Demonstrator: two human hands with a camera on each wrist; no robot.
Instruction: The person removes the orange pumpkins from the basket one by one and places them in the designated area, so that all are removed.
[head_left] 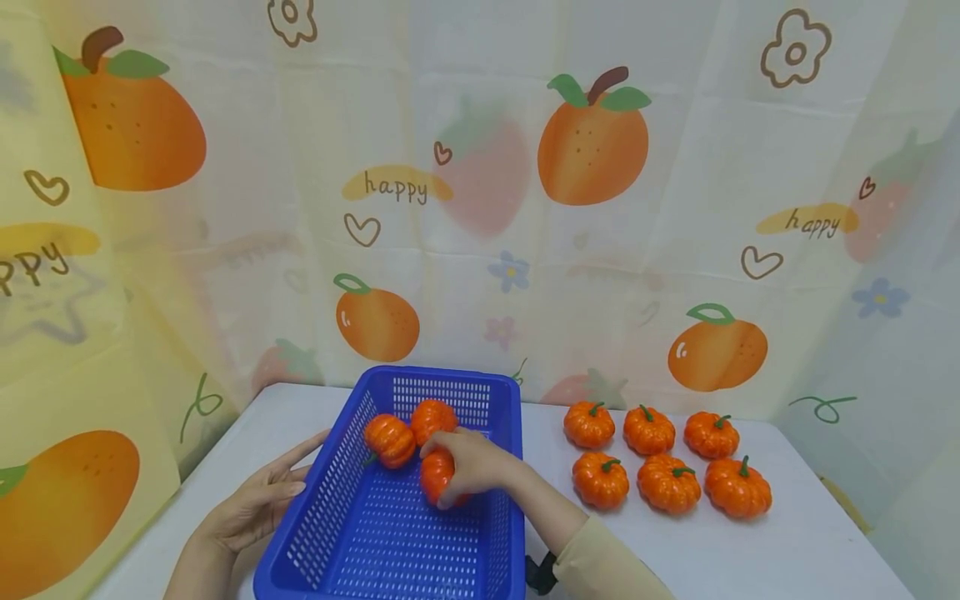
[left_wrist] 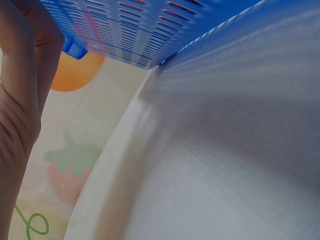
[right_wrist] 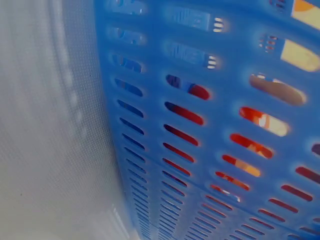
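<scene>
In the head view a blue plastic basket [head_left: 390,542] with slotted walls stands on the white table. My right hand [head_left: 476,462] reaches over its right wall and grips a small orange pumpkin [head_left: 437,477] inside. Two more pumpkins lie farther back in the basket: one on its side [head_left: 390,440], one behind the fingers [head_left: 432,419]. My left hand [head_left: 251,504] rests against the outside of the left wall, its fingers extended. The left wrist view shows part of that hand [left_wrist: 22,75] beside the basket wall [left_wrist: 135,30]. In the right wrist view the slotted wall [right_wrist: 150,160] hides most of the right hand.
To the right of the basket, several orange pumpkins with green stems stand in two rows, among them a front one [head_left: 600,481] and a back one [head_left: 648,430]. A fruit-patterned curtain [head_left: 480,317] hangs behind the table [head_left: 810,542].
</scene>
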